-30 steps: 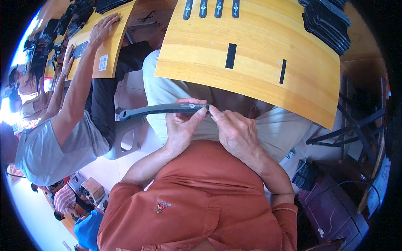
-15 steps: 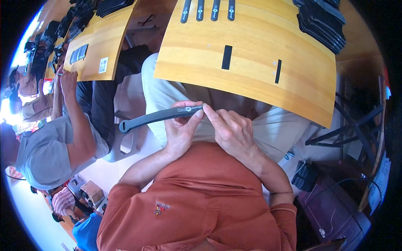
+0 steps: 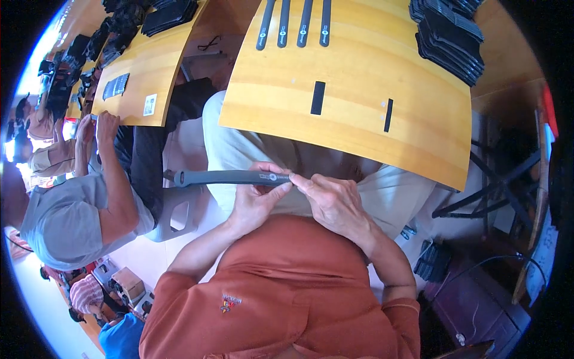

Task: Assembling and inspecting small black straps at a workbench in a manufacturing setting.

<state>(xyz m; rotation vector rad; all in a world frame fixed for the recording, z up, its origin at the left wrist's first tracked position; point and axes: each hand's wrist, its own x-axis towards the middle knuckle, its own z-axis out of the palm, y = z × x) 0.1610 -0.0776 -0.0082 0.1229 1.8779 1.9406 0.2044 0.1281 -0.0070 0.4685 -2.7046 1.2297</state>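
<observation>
A dark grey strap with a slotted, rounded left end and a small light print near its right end lies almost level over my lap. My left hand grips it near the right end, thumb in front and fingers behind. At that same tip, my right hand is closed, its thumb and forefinger pinching the end; most of the tip is hidden by the fingers. On the table beyond lie a black rectangular strip and a narrower black strip.
Several similar straps lie side by side on the far part of the wooden table. A stack of black pieces sits at its far right. To my left, a person in a grey shirt works at another table.
The strap has gone from slanting up to the right to nearly level. Both hands keep their hold. My view has shifted, so the table sits lower in it.
</observation>
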